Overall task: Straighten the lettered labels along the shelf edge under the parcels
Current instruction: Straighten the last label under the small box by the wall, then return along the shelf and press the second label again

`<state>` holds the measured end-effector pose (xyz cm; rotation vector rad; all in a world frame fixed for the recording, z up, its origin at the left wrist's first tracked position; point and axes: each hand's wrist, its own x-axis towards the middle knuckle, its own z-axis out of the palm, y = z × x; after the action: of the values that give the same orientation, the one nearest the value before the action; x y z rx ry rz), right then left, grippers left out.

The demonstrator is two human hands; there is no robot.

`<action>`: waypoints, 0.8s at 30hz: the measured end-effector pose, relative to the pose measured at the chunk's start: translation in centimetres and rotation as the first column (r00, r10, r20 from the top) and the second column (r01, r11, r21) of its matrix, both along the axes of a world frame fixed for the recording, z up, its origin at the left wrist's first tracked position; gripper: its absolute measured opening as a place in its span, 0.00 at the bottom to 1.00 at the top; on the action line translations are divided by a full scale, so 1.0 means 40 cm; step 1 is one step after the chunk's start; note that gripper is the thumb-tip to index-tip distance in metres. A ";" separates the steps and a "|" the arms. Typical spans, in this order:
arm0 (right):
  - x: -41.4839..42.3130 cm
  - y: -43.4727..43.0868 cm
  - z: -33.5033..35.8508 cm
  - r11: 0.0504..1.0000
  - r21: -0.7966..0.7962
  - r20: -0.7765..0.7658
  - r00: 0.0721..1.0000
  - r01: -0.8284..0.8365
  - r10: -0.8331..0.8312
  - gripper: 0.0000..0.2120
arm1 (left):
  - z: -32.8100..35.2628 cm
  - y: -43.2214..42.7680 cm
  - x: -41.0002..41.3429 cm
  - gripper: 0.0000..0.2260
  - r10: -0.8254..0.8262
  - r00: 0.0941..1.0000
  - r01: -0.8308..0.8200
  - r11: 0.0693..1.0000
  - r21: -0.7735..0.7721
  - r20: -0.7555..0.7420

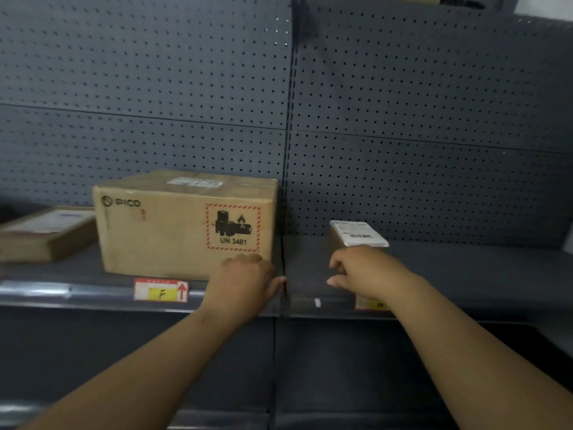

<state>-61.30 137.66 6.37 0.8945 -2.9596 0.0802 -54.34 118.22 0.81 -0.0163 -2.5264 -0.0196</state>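
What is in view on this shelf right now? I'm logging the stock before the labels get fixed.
Large brown cardboard box: one, shelf left of the seam.
Flat brown cardboard parcel: one, far left.
Small brown parcel with white shipping label: one, right bay.
Red-and-yellow F label: one, shelf edge under the large box.
Partly hidden yellow label: one, right edge.
Grey pegboard back panel: behind.
Left hand: at the seam.
Right hand: above the right label.

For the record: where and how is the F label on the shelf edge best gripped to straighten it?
Probably pinch the F label by its short left and right ends, coming from the front. It lies flat in the shelf edge strip and sits slightly tilted; the PICO box stands close above, crowding any top approach.
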 end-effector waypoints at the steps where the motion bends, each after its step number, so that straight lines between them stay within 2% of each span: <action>1: 0.022 -0.029 0.002 1.000 0.025 -0.013 1.000 -0.006 0.006 0.18 | 0.000 -0.038 0.026 0.14 0.022 1.000 -0.022 1.000 -0.018 -0.012; 4: 0.085 -0.127 -0.001 0.996 0.089 -0.027 0.999 -0.017 0.020 0.18 | -0.003 -0.158 0.107 0.13 0.117 0.993 -0.118 0.989 -0.085 -0.011; 7: 0.150 -0.243 -0.015 0.996 0.085 -0.022 1.000 -0.011 0.013 0.18 | -0.009 -0.283 0.205 0.11 0.195 0.980 -0.191 0.976 -0.108 0.028; 13: 0.339 -0.526 -0.054 1.000 0.013 0.023 0.999 -0.027 0.026 0.16 | -0.016 -0.560 0.427 0.11 0.308 0.951 -0.304 0.949 -0.081 0.041; 18: 0.498 -0.741 -0.081 0.992 -0.051 -0.014 0.993 -0.114 0.113 0.17 | -0.034 -0.785 0.612 0.13 0.409 0.910 -0.401 0.911 -0.098 0.069; 24: 0.639 -0.991 -0.097 0.975 -0.067 0.019 0.976 -0.214 0.216 0.17 | -0.047 -0.985 0.796 0.15 0.509 0.856 -0.508 0.861 -0.036 0.093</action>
<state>-35.75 98.01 2.47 1.2097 -2.8534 0.1954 -22.49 78.82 -1.07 0.6671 -2.5498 0.2110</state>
